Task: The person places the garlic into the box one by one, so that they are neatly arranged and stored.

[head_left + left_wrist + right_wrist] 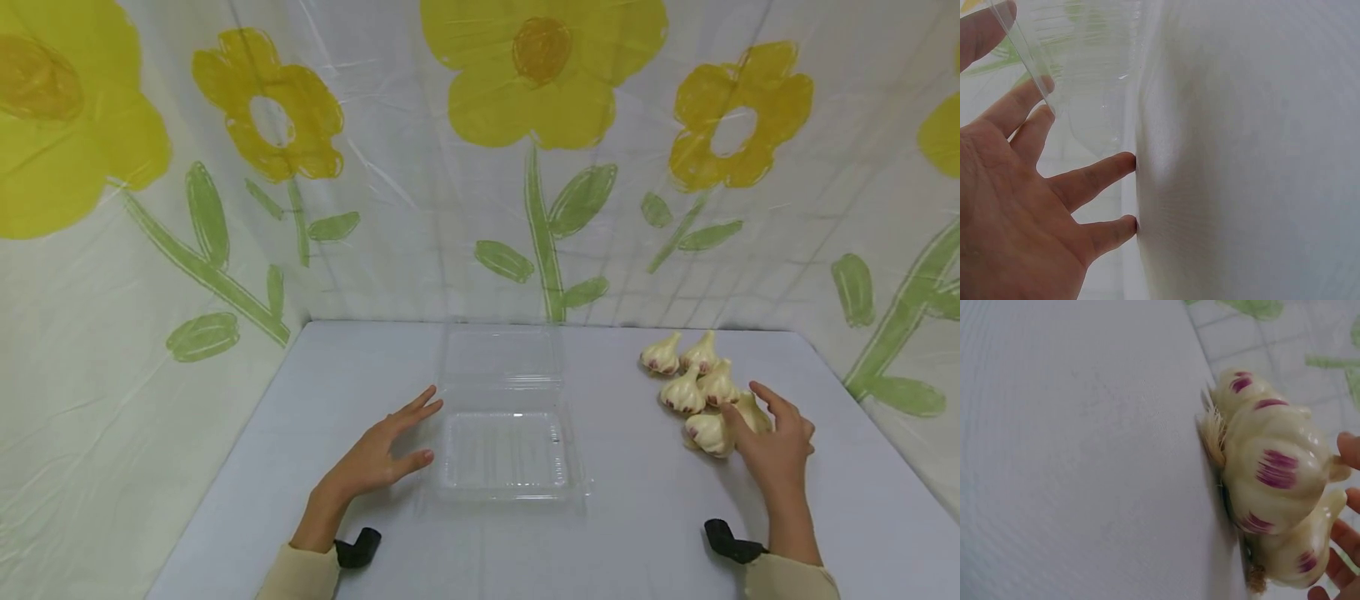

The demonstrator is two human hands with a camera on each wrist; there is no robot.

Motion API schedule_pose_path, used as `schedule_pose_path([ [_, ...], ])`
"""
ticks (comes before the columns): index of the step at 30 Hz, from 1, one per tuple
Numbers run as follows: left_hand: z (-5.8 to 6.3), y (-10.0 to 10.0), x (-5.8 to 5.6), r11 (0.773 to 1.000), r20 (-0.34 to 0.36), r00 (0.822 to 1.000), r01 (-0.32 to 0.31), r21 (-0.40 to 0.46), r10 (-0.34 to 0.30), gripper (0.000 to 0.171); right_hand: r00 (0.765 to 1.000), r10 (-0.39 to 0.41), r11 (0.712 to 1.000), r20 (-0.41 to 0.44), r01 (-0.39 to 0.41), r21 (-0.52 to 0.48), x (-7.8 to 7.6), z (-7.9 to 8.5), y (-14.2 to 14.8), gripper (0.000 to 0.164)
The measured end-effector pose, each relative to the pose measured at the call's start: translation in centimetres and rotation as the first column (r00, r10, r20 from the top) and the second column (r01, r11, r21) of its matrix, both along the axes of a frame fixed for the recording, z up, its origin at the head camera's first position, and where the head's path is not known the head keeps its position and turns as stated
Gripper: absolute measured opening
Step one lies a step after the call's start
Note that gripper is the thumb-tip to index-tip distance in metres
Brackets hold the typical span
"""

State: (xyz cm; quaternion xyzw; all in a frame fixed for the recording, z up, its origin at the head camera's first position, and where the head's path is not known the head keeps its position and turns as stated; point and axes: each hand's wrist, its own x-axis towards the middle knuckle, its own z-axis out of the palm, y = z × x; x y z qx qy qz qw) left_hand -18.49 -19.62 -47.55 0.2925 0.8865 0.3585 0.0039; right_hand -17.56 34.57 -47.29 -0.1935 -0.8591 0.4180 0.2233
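A clear plastic clamshell box (498,496) lies with its lid (501,354) folded back. Beside its left edge is my left hand (378,454), fingers spread; in the left wrist view two fingertips touch the white table and others are at the thin plastic edge (1035,78). Several cream garlic bulbs (682,392) with purple streaks are clustered at the right. My right hand (776,450) reaches over the nearest-right bulb (752,412), thumb and fingers apart on either side of it. Up close, the right fingers (1347,540) are right by a bulb (1297,550) and its stem.
The white tabletop (630,533) runs back to a hanging white sheet (390,250) printed with yellow flowers, which also rises at both sides. Black wrist mounts (358,548) stick out from the beige sleeves (300,575).
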Motion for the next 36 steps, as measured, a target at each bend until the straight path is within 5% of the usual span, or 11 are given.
schedule_pose_path([
  [12, 0.0, 0.1, 0.1, 1.000, 0.014, 1.000, 0.001, 0.009, -0.001, 0.068, 0.997, 0.070, 0.998, 0.022, -0.070, 0.006, 1.0, -0.5, 1.6, 0.056],
  [25, -0.2, 0.1, -0.1, 1.000, 0.026, 1.000, 0.003, 0.028, -0.004, 0.068, 0.979, 0.145, 0.987, 0.141, -0.153, 0.048, 1.3, -1.3, 3.0, 0.062],
  [36, -0.2, -0.1, 0.0, 0.998, 0.024, 1.000, -0.016, 0.054, 0.015, 0.072, 0.968, 0.124, 0.990, 0.220, -0.135, 0.034, 1.4, -1.7, 3.3, 0.067],
])
